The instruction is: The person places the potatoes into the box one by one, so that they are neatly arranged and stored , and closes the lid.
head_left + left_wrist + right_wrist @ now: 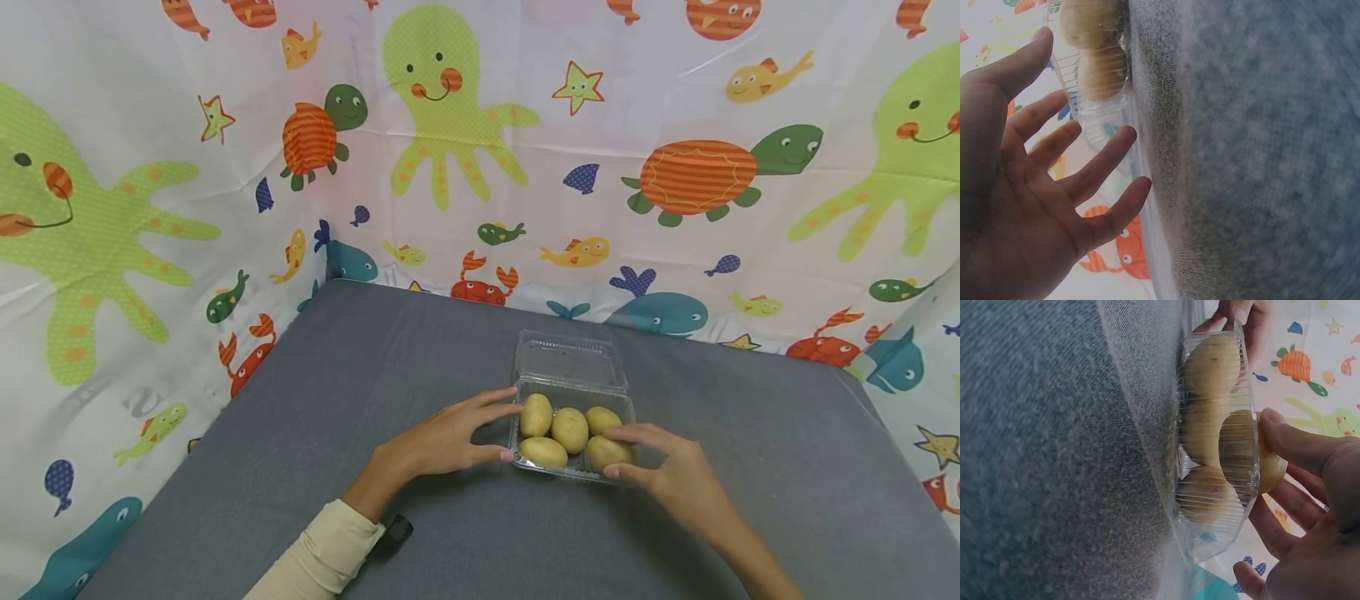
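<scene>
A clear plastic clamshell container [615, 392] lies on the table with its lid [566, 360] folded back, away from me. Several yellow potatoes [569, 430] sit inside. My right hand [678, 475] pinches one potato [1271, 467] between thumb and fingers at the container's front right; in the right wrist view it stands partly above the rim. My left hand [453, 435] is at the container's left side, fingers spread, with the thumb and a fingertip at its edge. In the left wrist view the left palm [1029, 219] holds nothing.
The table [420, 358] has a grey cloth surface. Behind and at the sides hangs a white curtain [517, 192] printed with sea animals. A dark strap-like object [396, 533] is at the left wrist, by the cream sleeve.
</scene>
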### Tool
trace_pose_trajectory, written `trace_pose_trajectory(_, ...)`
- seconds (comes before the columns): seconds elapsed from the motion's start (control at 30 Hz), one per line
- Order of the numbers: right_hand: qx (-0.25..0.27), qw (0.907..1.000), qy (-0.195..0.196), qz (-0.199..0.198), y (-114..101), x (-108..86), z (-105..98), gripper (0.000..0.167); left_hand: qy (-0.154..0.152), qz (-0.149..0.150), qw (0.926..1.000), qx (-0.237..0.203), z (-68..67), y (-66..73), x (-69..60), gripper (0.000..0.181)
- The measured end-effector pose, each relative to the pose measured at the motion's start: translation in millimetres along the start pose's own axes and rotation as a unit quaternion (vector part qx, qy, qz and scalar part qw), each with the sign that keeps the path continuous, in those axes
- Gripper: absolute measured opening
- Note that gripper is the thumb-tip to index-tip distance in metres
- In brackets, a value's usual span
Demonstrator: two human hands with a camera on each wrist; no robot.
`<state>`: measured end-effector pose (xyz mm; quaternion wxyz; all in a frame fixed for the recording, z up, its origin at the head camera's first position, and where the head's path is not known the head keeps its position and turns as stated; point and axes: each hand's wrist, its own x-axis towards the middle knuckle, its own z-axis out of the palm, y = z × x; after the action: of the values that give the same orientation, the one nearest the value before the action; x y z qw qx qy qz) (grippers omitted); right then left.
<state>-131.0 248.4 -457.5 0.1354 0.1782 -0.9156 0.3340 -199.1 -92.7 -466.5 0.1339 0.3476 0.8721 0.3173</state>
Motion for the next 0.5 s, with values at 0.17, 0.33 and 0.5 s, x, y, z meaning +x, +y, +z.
trace_pose_trajectory(0.17,-0.005,0.9998,-0.003,-0.018,5.5,0.1,2.7,0.045,-0.001,0.000,1.0000,0.005,-0.1,-0.3,0.5,0.070)
trace_pose_trajectory(0.33,0.003,0.9997,-0.024,0.000,6.1,1.0,3.0,0.044,-0.001,0.000,1.0000,0.007,-0.1,-0.4,0.6,0.070)
trace_pose_trajectory(0.5,0.010,0.9973,-0.056,0.047,1.3,3.6,-0.1,0.043,-0.002,0.000,1.0000,0.004,0.2,-0.3,0.7,0.070)
